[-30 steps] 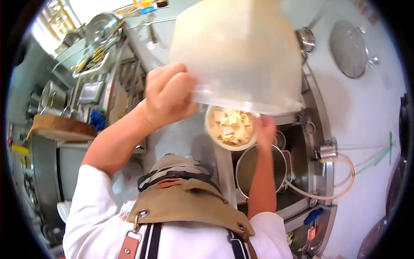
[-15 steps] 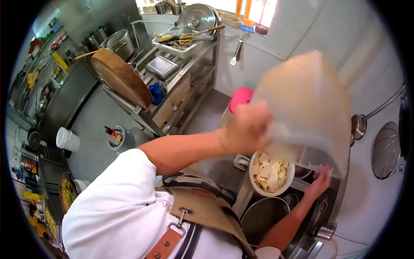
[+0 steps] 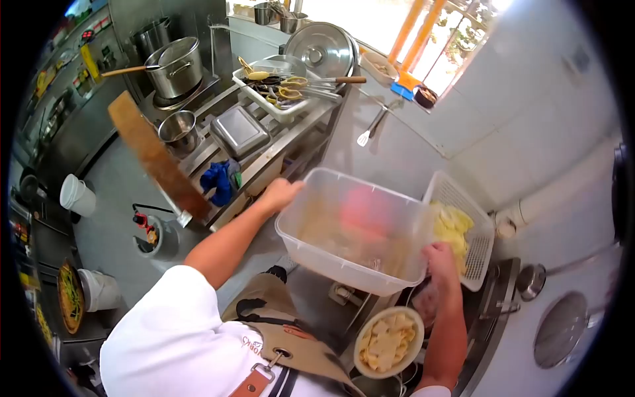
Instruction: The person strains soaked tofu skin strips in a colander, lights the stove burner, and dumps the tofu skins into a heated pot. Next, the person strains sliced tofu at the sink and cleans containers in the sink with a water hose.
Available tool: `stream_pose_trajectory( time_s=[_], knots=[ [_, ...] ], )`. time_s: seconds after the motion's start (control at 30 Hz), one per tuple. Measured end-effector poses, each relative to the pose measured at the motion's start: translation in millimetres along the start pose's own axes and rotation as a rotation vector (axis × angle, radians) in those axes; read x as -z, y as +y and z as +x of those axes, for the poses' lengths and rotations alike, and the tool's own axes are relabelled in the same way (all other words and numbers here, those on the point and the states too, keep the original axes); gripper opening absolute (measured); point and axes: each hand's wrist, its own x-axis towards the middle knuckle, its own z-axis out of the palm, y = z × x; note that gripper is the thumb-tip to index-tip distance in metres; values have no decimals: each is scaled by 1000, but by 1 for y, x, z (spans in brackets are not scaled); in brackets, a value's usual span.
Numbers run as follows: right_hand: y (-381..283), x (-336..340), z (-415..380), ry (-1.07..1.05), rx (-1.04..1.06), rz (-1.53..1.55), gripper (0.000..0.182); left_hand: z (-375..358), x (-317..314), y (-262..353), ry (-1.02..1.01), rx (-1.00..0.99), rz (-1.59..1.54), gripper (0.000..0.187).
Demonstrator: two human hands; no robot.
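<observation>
A large translucent plastic tub is held out in front of me, roughly level. My left hand grips its left rim and my right hand grips its right end. Only a cloudy film shows inside, and a pink shape is seen through its wall. Just below the tub, a white round container holds pale, flat, sliced pieces. To the right of the tub stands a white perforated basket with yellow-green leaves in it, close to my right hand.
A metal rack at the left carries a tray of utensils, a steel lidded box and a tilted round wooden board. Below stands a gas cylinder. A ladle and a strainer hang at the right wall.
The tub has come down from a steep tilt above the round container to a near-level position, and shifted left. Both hands stay on it. The basket of leaves has come into view.
</observation>
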Motion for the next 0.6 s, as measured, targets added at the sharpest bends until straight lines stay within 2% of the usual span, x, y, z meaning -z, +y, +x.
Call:
stream_pose_trajectory(
  time_s=[0.07,0.1,0.13,0.17,0.2,0.23,0.27,0.37,0.43,0.47,0.5,0.53,0.57,0.6],
  knots=[
    [-1,-28,71,-42,-84,-113,20,28,-3,-33,164,-46,30,52],
    [0,-49,108,-32,-93,-111,18,30,-3,-45,186,5,24,49],
    [6,-70,141,-27,-109,-116,17,34,-9,-76,253,-41,91,45],
    [14,-90,172,-26,-128,-124,16,47,-18,-131,194,-17,112,41],
    [24,-111,203,5,-115,-88,17,39,-17,-154,114,37,87,37],
    [33,-135,233,37,-96,-42,18,35,-21,-193,26,155,239,31],
    [43,-158,260,60,-48,26,16,17,-21,-207,55,250,295,26],
    [31,-218,313,68,-83,127,13,-24,-7,-256,-183,278,534,31],
    [53,-255,364,116,-45,219,10,-43,6,-267,60,357,470,29],
    [58,-283,390,112,-19,282,9,-53,15,-275,99,463,427,26],
    [14,-334,405,10,-150,434,14,-75,35,-295,45,498,350,23],
    [26,-352,429,-38,-182,432,20,-89,38,-299,106,571,250,24],
    [33,-373,455,-48,-205,514,18,-104,41,-301,155,591,203,28],
    [17,-389,463,-38,-219,576,13,-113,50,-292,81,668,135,33]
  ],
)
